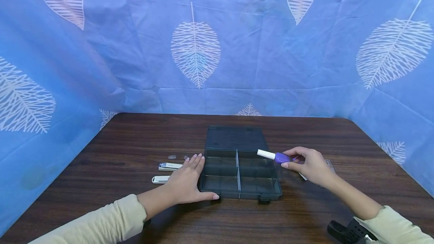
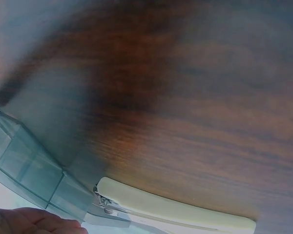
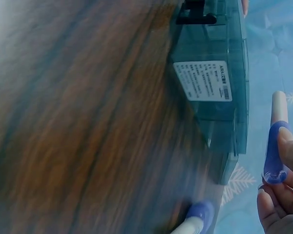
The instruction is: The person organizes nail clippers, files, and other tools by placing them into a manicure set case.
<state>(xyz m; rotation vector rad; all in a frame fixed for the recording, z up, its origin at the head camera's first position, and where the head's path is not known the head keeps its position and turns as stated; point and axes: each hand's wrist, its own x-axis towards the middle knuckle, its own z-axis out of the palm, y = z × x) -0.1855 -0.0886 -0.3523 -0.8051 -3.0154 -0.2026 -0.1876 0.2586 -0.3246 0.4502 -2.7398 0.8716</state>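
A dark translucent divided box stands on the table with its lid laid back. My left hand rests along the box's left side, fingers straight and thumb at the front corner. Above the box's right edge, my right hand pinches a purple nail polish bottle with a white cap pointing left. In the right wrist view, thumb and fingers grip that bottle beside the labelled box wall. Two pale nail clippers lie left of the box, partly behind my left hand.
Small clear pieces lie behind the clippers. A second purple bottle with a white cap lies on the table in the right wrist view. Something clear shows behind my right hand. A leaf-patterned blue cloth surrounds the table.
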